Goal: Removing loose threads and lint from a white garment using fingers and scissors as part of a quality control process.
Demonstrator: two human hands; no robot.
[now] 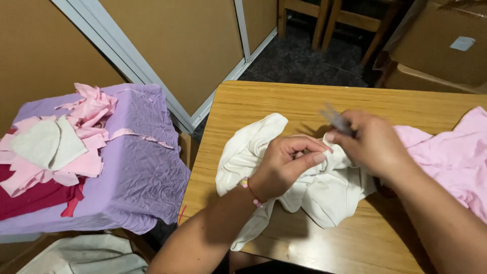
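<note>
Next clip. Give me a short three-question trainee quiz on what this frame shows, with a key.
1. True or false: both hands are on the white cloth lying on the wooden table.
2. What does the right hand hold above the cloth?
A. a thin, blurred, greyish tool, likely scissors
B. a red marker
C. a spool of thread
3. Fill in: the pink, white and dark red scraps lie on a surface covered with a ______ cloth.

Key
1. True: the left hand pinches a fold, the right hand rests against the cloth.
2. A
3. Purple. A separate pink cloth lies at the table's right.
</note>
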